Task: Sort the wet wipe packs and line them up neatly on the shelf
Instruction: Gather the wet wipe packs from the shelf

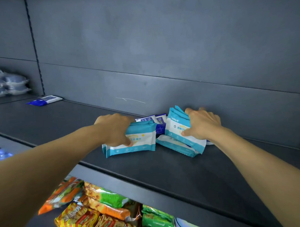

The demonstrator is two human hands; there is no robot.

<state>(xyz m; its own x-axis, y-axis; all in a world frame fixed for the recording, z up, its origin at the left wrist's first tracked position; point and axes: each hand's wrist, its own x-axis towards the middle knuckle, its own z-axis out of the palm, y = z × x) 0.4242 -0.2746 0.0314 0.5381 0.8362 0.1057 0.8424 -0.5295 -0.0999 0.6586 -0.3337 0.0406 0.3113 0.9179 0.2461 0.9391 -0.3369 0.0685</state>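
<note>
A heap of wet wipe packs lies on the dark shelf (166,168) near the back wall. My left hand (114,129) grips a small stack of teal-and-white packs (140,141) at the heap's left side. My right hand (202,123) holds several teal-and-white packs (174,127), tilted upright, at the right side. Between them lie dark blue packs (157,120), partly hidden. More teal packs (178,146) lie flat under the right-hand bundle. One dark blue pack (44,100) rests alone at the far left of the shelf.
Stacked blue-wrapped goods (7,82) sit on the neighbouring shelf bay at the left. Below, the lower shelf holds orange, yellow and green snack bags (91,208). The grey back panel (160,52) rises right behind the heap.
</note>
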